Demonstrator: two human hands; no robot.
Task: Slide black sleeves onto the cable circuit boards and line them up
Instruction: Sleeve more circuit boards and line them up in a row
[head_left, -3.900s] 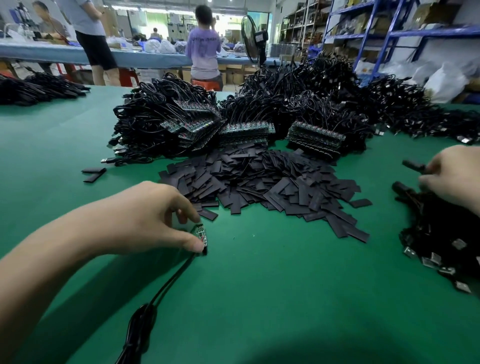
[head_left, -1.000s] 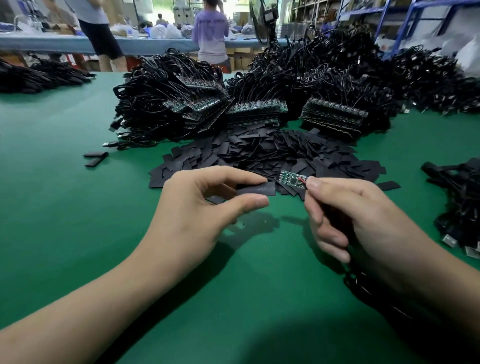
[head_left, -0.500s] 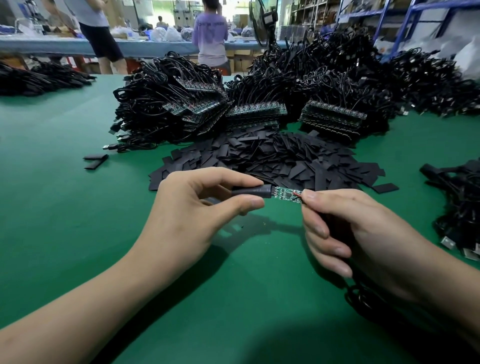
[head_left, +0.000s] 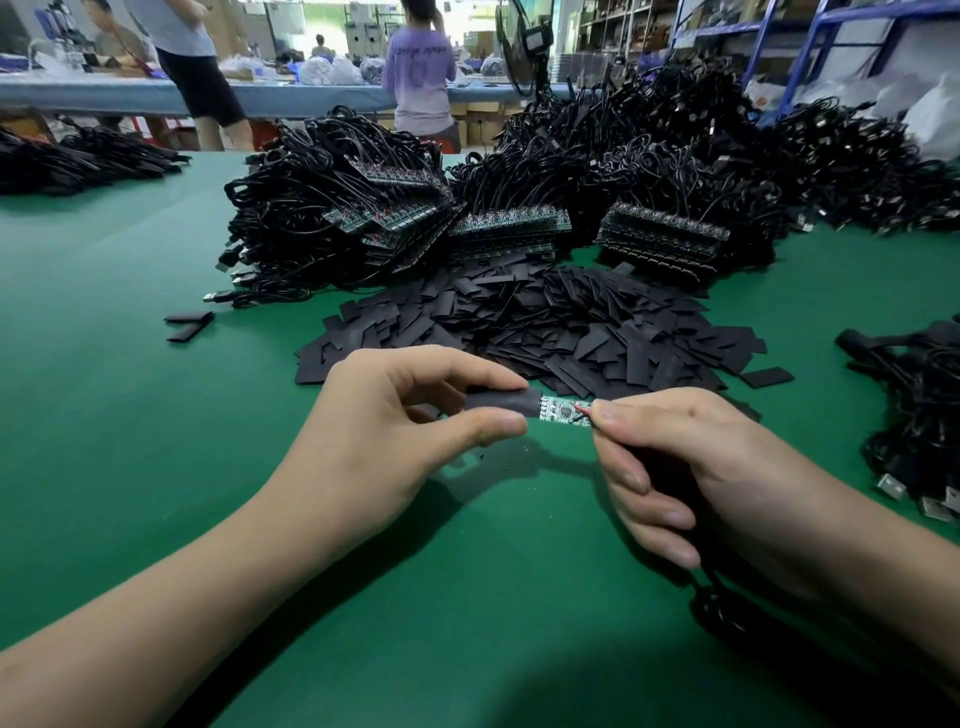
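The left hand (head_left: 384, 431) pinches a black sleeve (head_left: 501, 402) between thumb and forefinger, holding it level above the table. The right hand (head_left: 691, 467) pinches the wired end of a small green circuit board (head_left: 563, 410), its other fingers curled around the black cable (head_left: 711, 608) that hangs below the palm. The sleeve covers the board's left end; the rest of the board shows bare between the two hands.

Under them lies a green table mat (head_left: 130, 415), smooth and matte, which takes the hands' shadows. Just beyond the hands a loose pile of flat black sleeves (head_left: 545, 322) spreads out, and two stray sleeves (head_left: 189, 322) lie apart to its left. Behind the pile rise heaps of coiled black cables (head_left: 363, 208) with rows of stacked boards (head_left: 662, 234) facing forward. Another cable bundle (head_left: 919, 405) lies at the right edge.

Farther back stands a blue-topped bench (head_left: 130, 96) with two people beside it, a pedestal fan (head_left: 514, 47), and blue metal shelving (head_left: 779, 31) on the right.
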